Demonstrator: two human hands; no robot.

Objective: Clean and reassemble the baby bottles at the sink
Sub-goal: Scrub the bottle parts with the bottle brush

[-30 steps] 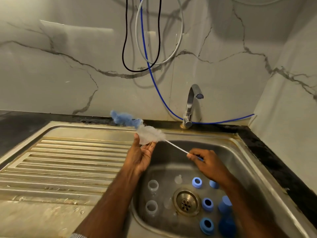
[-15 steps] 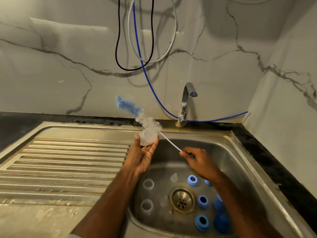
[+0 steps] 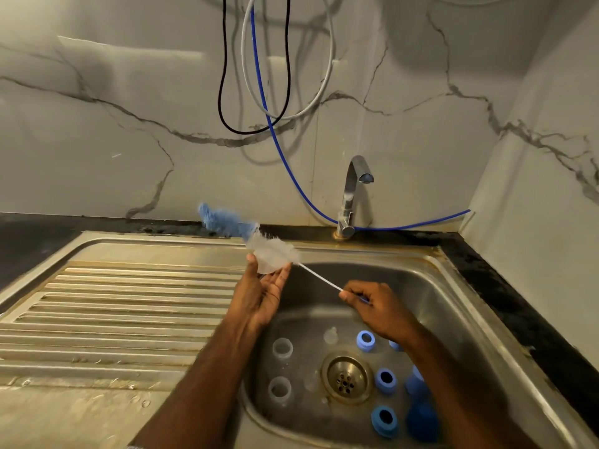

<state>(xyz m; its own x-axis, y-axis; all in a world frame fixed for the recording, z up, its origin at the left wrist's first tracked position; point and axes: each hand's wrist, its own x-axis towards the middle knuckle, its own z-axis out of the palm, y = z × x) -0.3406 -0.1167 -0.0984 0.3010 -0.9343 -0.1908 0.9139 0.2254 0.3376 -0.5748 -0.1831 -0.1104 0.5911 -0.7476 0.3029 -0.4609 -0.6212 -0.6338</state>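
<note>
- Left hand (image 3: 263, 294) pinched a clear teat (image 3: 266, 265); right hand (image 3: 377, 307) gripped the brush (image 3: 275, 249) scrubbing it.
- Bottles (image 3: 281, 348) and blue rings (image 3: 385, 379) lay separate in the sink (image 3: 453, 303); reassembly seemed unstarted.

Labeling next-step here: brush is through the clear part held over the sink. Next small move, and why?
Probably draw the brush back with the right hand, which pinches its wire handle. The bristles sit in the clear part that the left hand pinches, and the blue tip pokes out the far side, so the stroke looks fully forward; a return stroke scrubs again.
</note>
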